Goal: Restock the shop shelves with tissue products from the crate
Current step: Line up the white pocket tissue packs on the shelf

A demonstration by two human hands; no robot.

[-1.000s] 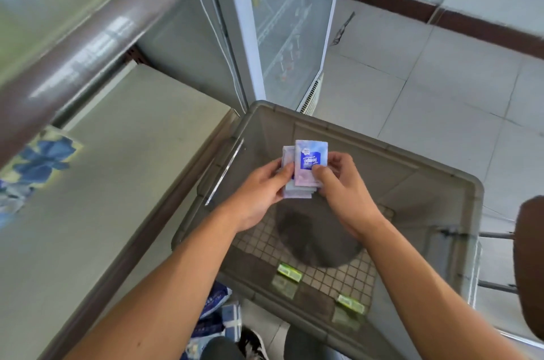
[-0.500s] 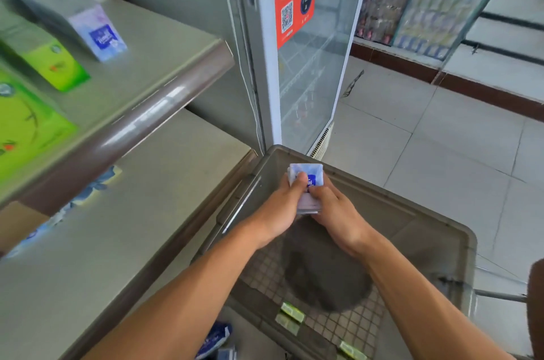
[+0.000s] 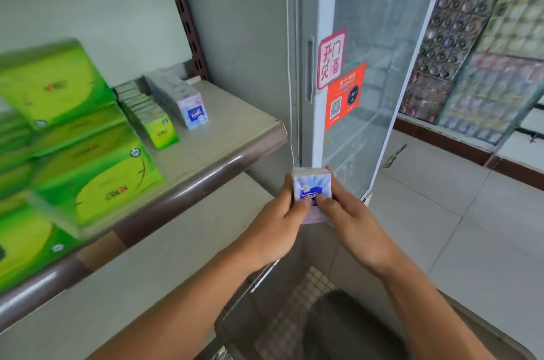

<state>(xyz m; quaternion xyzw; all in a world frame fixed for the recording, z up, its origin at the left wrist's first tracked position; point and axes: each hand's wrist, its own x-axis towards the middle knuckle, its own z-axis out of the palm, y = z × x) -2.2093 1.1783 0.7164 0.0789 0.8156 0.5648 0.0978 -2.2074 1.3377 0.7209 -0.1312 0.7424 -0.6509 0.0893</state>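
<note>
left hand [image 3: 275, 225] + right hand [image 3: 354, 225]: fingers of both pinching a small stack of blue-white pocket tissue packs [image 3: 312, 193] | stack: in the air above the grey crate [image 3: 265, 315], right of the shelf [image 3: 206, 159] edge | shelf: green tissue boxes [image 3: 88, 183], a row of matching blue packs [image 3: 179, 97]

The green tissue boxes [image 3: 59, 135] are motion-blurred and cut off at the left edge.

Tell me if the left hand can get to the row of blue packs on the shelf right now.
Probably not at once: the left hand and right hand both grip a tissue pack. The shelf before the blue row is bare.
</note>
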